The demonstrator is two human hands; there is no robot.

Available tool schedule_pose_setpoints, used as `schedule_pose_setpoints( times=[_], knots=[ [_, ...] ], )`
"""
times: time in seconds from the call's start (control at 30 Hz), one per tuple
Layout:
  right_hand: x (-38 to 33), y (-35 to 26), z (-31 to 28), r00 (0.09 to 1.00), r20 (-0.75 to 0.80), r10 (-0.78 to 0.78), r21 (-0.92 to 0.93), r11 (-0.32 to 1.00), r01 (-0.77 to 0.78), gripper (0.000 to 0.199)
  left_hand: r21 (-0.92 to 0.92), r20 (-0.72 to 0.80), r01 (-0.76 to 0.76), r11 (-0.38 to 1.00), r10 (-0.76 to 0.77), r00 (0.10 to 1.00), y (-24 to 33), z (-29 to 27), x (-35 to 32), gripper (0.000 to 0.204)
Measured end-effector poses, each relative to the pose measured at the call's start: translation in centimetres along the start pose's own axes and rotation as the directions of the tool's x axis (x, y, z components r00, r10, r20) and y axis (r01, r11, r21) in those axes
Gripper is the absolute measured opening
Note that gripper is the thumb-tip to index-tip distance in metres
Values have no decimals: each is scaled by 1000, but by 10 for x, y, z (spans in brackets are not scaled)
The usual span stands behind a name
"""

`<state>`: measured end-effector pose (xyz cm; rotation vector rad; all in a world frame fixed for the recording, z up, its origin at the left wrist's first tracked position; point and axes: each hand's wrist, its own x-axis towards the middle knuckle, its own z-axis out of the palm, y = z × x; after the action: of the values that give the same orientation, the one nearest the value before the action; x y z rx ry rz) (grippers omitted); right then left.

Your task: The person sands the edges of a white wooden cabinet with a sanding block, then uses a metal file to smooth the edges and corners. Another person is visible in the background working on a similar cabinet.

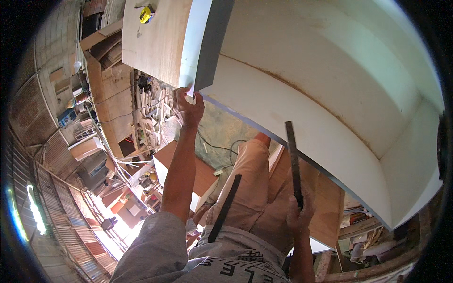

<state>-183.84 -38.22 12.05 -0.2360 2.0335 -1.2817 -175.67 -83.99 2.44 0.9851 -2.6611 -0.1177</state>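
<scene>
My left hand (189, 111) is raised to the near end of a pale bluish-white strip (189, 56) along the wooden board's edge. Thumb and fingers pinch that end. A dark grey band (213, 52) runs beside it. Lower right, my right hand (300, 212) is closed around the bottom of a narrow, flat dark strip (293, 155), which points upward in front of the white box-like cabinet (302, 113). Another dark strip (225, 207) lies slanted against my shirt and thigh, touched by neither hand.
A yellow tape measure (146, 15) lies on the light wooden board (153, 47). Scrap wood strips (153, 104) and a dark cable (207, 141) cover parts of the floor. Brown panels (325, 203) stand by my legs. The cabinet's long edge crosses in front of me.
</scene>
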Motion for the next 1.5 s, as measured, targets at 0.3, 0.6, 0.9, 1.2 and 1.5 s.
schedule_pose_setpoints(
  times=[0.3,0.6,0.9,1.2,1.5],
  knots=[
    [49,-10,105,950,309,39,146,985,-88,37,-120,77,67,990,-58,995,-3,-17,-6,41],
    [104,-44,210,931,361,50,280,947,-160,24,-385,292,425,819,-329,898,-67,1,-14,129],
    [115,-36,251,930,366,44,305,938,-165,29,-506,263,466,726,-385,885,-66,-5,-16,115],
    [105,-45,224,935,354,10,25,999,-21,33,-670,497,720,178,-613,614,-40,-8,-31,70],
    [110,-153,103,734,678,43,-589,628,508,47,-593,784,630,-502,-536,312,88,-22,-127,51]
  ],
)
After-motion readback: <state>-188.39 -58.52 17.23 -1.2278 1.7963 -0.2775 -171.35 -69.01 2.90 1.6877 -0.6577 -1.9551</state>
